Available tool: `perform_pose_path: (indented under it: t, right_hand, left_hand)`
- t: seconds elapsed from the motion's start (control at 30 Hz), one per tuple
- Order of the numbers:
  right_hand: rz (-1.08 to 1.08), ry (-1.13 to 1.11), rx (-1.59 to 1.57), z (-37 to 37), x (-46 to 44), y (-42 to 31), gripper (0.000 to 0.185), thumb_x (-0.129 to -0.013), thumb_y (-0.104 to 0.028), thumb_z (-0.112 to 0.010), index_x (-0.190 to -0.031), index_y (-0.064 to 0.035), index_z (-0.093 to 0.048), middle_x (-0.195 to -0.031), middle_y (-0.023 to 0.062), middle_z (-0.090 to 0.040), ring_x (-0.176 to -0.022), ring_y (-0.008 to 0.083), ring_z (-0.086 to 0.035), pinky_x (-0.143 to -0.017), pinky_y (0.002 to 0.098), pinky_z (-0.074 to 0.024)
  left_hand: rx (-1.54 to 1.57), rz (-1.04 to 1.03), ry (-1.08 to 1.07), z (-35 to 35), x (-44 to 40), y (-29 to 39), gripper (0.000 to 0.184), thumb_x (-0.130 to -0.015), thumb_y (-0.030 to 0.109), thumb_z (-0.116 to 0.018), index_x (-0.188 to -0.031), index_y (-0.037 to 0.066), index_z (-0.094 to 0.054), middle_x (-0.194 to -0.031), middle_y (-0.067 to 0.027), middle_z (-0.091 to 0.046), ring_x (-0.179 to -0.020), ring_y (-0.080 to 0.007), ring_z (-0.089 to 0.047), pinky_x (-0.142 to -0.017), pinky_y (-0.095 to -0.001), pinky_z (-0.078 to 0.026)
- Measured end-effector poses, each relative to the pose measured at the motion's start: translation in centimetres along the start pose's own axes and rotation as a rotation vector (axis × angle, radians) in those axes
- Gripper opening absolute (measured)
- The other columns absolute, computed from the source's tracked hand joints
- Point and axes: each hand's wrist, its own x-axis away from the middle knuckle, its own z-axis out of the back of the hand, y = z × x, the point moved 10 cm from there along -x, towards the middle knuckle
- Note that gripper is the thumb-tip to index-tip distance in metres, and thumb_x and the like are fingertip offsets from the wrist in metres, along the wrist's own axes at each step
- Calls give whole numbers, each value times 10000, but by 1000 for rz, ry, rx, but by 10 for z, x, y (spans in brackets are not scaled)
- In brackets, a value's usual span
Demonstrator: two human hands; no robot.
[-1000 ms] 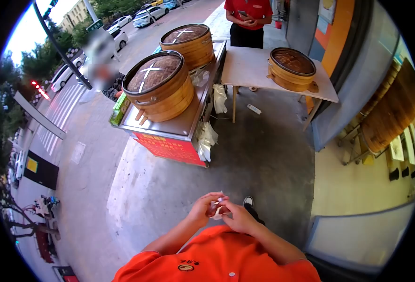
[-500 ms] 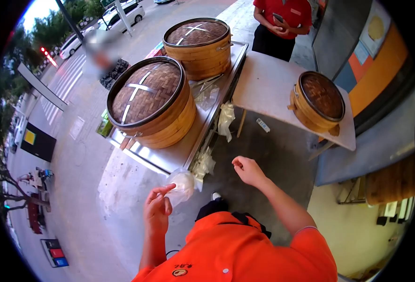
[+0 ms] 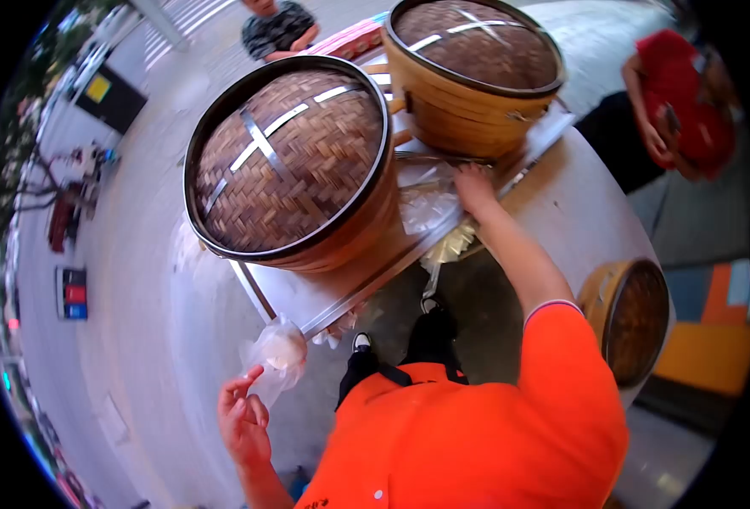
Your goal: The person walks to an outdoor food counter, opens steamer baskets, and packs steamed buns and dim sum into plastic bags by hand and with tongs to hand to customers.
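My left hand [image 3: 243, 422] is closed on a clear plastic bag [image 3: 278, 352] with a pale round bun-like thing inside it. The bag hangs off the near corner of the metal cart top [image 3: 273, 293]. My right hand [image 3: 474, 187] reaches between two large round bamboo steamers, its fingers at a thin metal tool like tongs [image 3: 439, 157]; their grip is hard to make out. Just left of that hand lie crumpled clear plastic bags [image 3: 426, 204]. The nearer steamer [image 3: 294, 161] and the farther steamer [image 3: 477, 85] both wear woven lids with metal strips.
A smaller bamboo steamer [image 3: 625, 322] rests on the pale table [image 3: 579, 216] to the right. A person in a red shirt [image 3: 680, 102] stands beyond that table. Across the cart is a person in a dark patterned top [image 3: 277, 30]. More plastic bags [image 3: 451, 246] hang from the cart's edge.
My right hand has moved from open air onto the cart, between the steamers. My view has turned and come closer to the cart. My left hand keeps the bag.
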Motion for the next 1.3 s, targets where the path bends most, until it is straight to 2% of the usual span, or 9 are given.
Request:
perform_pose_path:
  t: [0.23, 0.33, 0.47, 0.57, 0.7, 0.77, 0.83, 1.03, 1.3]
  right_hand:
    - [240, 199, -238, 51, -3, 24, 147, -814, -174, -715, -940, -120, -662, -987, 105, -627, -1069, 324, -616, -930, 468, -478]
    - [260, 428, -244, 122, 38, 20, 247, -710, -175, -823, -915, -135, -691, -1151, 92, -651, -1133, 341, -591, -936, 453, -478]
    - [374, 373, -483, 176, 122, -51, 277, -942, -75, -698, -1216, -34, -713, -1489, 225, -471, -1383, 427, -449, -1144, 485, -381]
    - [535, 324, -589, 191, 206, -131, 348, -1040, -166, -596, -1360, -31, -620, -1496, 247, -456, -1371, 476, -440, -1113, 504, -395]
    - [857, -40, -850, 191, 309, -345, 333, -1055, -173, -565, -1340, -1, -550, -1359, 223, -559, -1204, 377, -573, -977, 464, -483]
    - [474, -827, -1415, 159, 360, -446, 428, -1011, -100, -615, -1402, -31, -454, -1240, 148, -615, -1005, 212, -617, -830, 340, -508]
    - [378, -1200, -1376, 199, 440, -564, 603, -944, -9, -658, -1473, -48, -371, -1206, 93, -620, -894, 103, -590, -749, 245, -475]
    - [1049, -1613, -1392, 366, 610, -819, 893, -753, 68, -808, -1512, -39, -351, -1226, 97, -640, -807, 87, -593, -680, 238, -480]
    - [1539, -1885, -963, 400, 832, -1048, 710, -848, -25, -797, -1455, -36, -429, -1024, 33, -634, -810, 90, -587, -730, 259, -499]
  left_hand:
    - [260, -2, 394, 1, 57, -26, 321, -990, 200, -534, -1224, -17, -568, -1389, -294, -572, -540, -92, -473, -537, -212, -388]
    - [382, -1, 511, 21, 87, -50, 312, -998, 194, -520, -1234, -3, -577, -1391, -294, -572, -553, -100, -486, -543, -219, -413]
    - [460, -3, 705, 56, 170, -73, 262, -991, 155, -532, -1197, 15, -612, -1356, -251, -620, -596, -90, -500, -572, -225, -438]
    - [570, -16, 684, 95, 210, -90, 207, -983, 139, -553, -1127, 24, -646, -1317, -113, -677, -597, -51, -449, -580, -205, -397]
    - [636, -116, 669, 166, 285, -113, 184, -993, 147, -573, -1139, 65, -648, -1324, -76, -676, -570, -24, -382, -546, -189, -322]
    - [631, -114, 683, 198, 330, -107, 181, -985, 152, -596, -1136, 67, -647, -1381, -70, -641, -571, -14, -378, -543, -189, -324]
    - [615, -174, 738, 245, 389, -113, 200, -985, 136, -578, -1156, 56, -646, -1429, -99, -601, -582, -19, -375, -564, -188, -345]
    - [549, -280, 996, 357, 508, -98, 220, -981, 124, -579, -1183, 71, -648, -1503, -115, -529, -596, -16, -386, -573, -182, -358]
    - [580, -495, 1643, 519, 678, -112, 306, -965, 113, -510, -1237, 34, -628, -1449, -149, -573, -560, -39, -425, -545, -184, -348]
